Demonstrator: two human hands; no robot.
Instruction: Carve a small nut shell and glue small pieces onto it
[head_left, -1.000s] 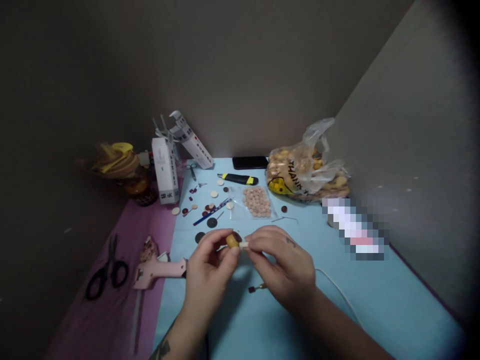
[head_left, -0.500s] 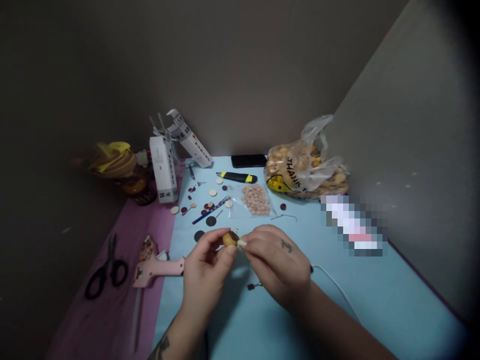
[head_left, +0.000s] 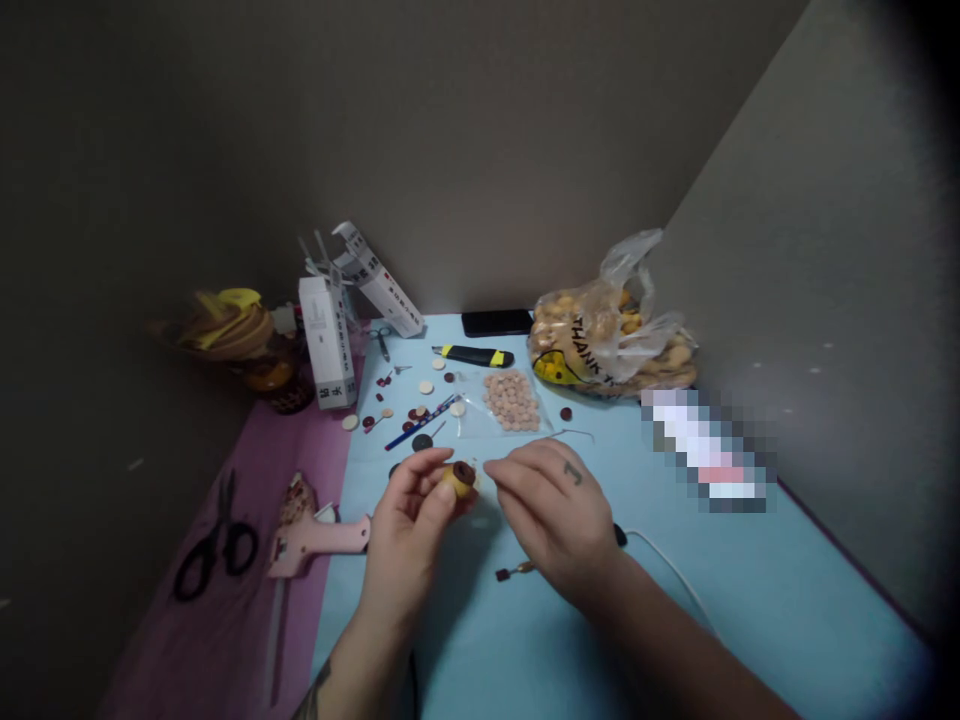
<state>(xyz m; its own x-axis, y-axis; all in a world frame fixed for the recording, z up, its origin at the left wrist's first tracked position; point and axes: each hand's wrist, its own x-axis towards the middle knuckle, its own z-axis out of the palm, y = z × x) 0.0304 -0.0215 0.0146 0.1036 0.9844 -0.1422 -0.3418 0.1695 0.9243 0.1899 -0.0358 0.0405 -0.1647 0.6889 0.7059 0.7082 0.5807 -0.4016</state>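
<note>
My left hand pinches a small, round, yellow-brown nut-like piece between thumb and fingers. A dark brown round opening or face on it points up and to the right. Just right of it, my right hand is closed in a pinch, its fingertips apart from the piece. Whatever the right fingers hold, if anything, is too small or hidden to tell. Tiny pale crumbs show between the two hands. Below the right hand, a small rotary tool tip with a dark red head sticks out over the blue mat.
Behind the hands lie a clear bag of beige beads, a utility knife, a blue pencil and scattered discs. A pink glue gun and scissors lie left. A knotted plastic bag stands back right, a white cable nearer.
My right hand has drawn slightly away from the yellow-brown piece, and the pale bit at its fingertips no longer shows clearly. My left hand has turned the piece so its dark face shows more.
</note>
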